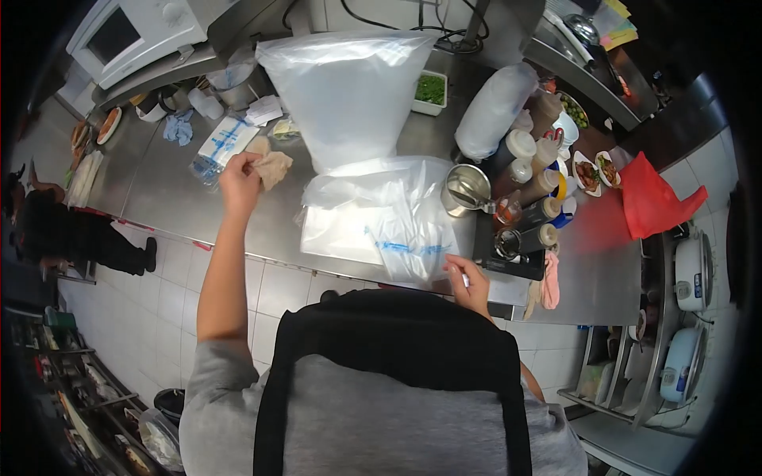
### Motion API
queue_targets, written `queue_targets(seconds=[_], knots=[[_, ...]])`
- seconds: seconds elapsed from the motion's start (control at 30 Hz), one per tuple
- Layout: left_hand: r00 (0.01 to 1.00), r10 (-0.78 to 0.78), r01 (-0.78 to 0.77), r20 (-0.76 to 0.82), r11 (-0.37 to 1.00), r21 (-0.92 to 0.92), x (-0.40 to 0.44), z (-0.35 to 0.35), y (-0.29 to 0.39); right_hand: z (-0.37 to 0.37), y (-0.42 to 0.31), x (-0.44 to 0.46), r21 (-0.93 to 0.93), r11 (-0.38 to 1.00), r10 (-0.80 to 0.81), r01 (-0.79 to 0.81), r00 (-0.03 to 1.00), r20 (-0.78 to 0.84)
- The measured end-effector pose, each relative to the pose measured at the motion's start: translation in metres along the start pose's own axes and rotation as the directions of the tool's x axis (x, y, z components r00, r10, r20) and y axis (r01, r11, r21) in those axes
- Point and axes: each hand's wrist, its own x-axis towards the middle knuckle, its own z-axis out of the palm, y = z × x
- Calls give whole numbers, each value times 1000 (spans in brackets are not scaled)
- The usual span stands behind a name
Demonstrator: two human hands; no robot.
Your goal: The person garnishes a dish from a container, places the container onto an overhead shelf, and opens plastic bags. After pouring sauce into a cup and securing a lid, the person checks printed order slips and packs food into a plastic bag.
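Left hand [240,184] grips a crumpled beige cloth [275,165]; right hand [470,284], hold unclear. A white rectangular tub [427,109] contains chopped greens [430,89].

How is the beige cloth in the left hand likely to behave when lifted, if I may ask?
The beige cloth is probably floppy, as it bunches into soft folds beside the left hand. It looks light, being a small, thin-seeming piece. It seems unlikely to roll, since its shape is crumpled and uneven.
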Motion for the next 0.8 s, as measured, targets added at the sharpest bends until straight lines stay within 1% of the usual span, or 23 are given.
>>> queue_targets(seconds=[0.03,0.07,0.1,0.13,0.17,0.2,0.23,0.27,0.3,0.33,0.37,0.4,0.43,0.47,0.5,0.53,0.6,0.63,0.67,0.73,0.8], knots=[[996,-71,77,62,993,-94,-9,-14,31,7,1,4,244,967,56,-70,996,65],[984,32,4,174,979,-202,-23,-21,61,12,-10,14,418,889,96,-187,969,229],[951,146,-55,274,947,-317,-39,-25,90,15,-27,23,554,770,99,-316,917,386],[874,309,-199,376,932,-302,-54,-26,115,20,-52,30,703,564,66,-432,873,484],[756,458,-346,467,886,-309,-67,-26,140,27,-73,34,786,322,-2,-527,830,558],[699,484,-404,526,875,-268,-80,-28,165,36,-77,37,807,224,-48,-546,821,569],[683,482,-380,549,876,-296,-90,-22,171,51,-74,39,850,235,43,-472,878,476],[696,463,-308,549,883,-355,-100,-14,169,58,-64,46,786,436,53,-438,885,463],[707,445,-224,551,878,-422,-108,-7,166,62,-75,48,768,484,76,-420,894,441],[746,355,-79,563,888,-454,-121,-1,158,70,-83,50,786,487,44,-380,910,413],[805,192,201,561,802,-562,-135,7,150,76,-89,52,782,538,-2,-314,927,374],[854,157,207,496,772,-601,-147,15,132,81,-93,53,771,583,-46,-254,938,343],[897,108,215,429,740,-637,-152,18,116,84,-92,56,595,784,-77,-176,924,375],[912,100,177,398,779,-602,-151,11,106,87,-89,59,373,924,-89,-81,904,418],[926,90,143,366,815,-562,-147,2,96,90,-88,62,127,992,-83,26,881,465],[941,78,110,330,850,-516,-139,-8,86,88,-90,62,95,992,-110,81,922,370],[978,94,-39,187,960,-279,-113,-34,66,78,-93,55,23,985,-173,172,967,187],[981,84,-53,175,983,-176,-98,-47,56,74,-69,54,-195,942,-272,272,962,24],[984,70,-60,162,996,-68,-83,-58,44,68,-38,53,-415,852,-395,319,912,-109],[942,150,-172,299,984,47,-57,-68,19,49,-10,41,-634,759,-386,148,887,-254],[931,158,-251,330,931,264,-46,-69,37,49,10,30,-705,700,-196,-118,917,-348]])
